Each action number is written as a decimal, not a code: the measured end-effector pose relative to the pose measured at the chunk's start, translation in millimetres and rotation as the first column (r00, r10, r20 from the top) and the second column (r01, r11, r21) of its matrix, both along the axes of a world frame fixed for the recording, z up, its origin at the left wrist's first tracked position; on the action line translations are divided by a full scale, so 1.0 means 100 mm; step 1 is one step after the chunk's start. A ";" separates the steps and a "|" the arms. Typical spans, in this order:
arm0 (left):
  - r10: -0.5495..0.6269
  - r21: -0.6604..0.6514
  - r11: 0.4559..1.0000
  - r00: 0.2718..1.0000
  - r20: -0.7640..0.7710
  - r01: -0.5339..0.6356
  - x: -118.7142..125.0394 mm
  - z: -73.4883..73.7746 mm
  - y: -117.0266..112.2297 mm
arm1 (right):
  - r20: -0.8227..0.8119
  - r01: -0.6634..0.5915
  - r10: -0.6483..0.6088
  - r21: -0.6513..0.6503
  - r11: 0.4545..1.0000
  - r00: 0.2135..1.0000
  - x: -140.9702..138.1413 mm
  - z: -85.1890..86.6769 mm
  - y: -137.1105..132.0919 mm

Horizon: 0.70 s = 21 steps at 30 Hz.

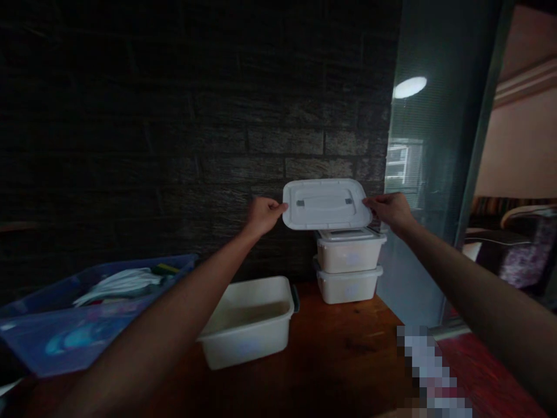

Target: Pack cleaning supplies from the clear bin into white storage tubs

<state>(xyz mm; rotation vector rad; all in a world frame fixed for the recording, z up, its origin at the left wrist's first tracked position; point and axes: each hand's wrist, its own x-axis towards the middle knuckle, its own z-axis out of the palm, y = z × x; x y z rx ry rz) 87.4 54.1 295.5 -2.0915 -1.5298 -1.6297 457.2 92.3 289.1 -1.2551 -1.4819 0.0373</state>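
Observation:
I hold a white plastic lid [326, 204] with a flat handle up in the air, tilted toward me. My left hand [263, 213] pinches its left edge and my right hand [390, 210] pinches its right edge. Right below the lid stand two stacked white boxes [349, 266] against the dark brick wall, the top one closed with its own lid. An open white box [250, 320] with no lid sits on the wooden table [339, 360] to the left of the stack, under my left forearm.
A blue plastic tub [65, 325] with white items inside sits at the left of the table. A glass partition [429, 174] rises at the right, with a room and a sofa [513, 244] behind it. A blurred patch [430, 371] lies at the table's front right.

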 end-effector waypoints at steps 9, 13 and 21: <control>0.037 -0.175 0.981 0.961 -0.272 -0.088 0.57 -0.03 0.55 | 0.159 0.169 -0.141 -0.182 0.969 0.977 0.44 0.00 0.43; 0.026 -0.237 0.964 0.935 -0.353 -0.117 0.68 -0.15 0.69 | 0.182 0.183 -0.138 -0.258 0.949 0.973 0.56 -0.16 0.54; 0.007 -0.269 0.956 0.923 -0.385 -0.120 0.82 -0.27 0.76 | 0.186 0.183 -0.123 -0.351 0.918 0.975 0.69 -0.27 0.65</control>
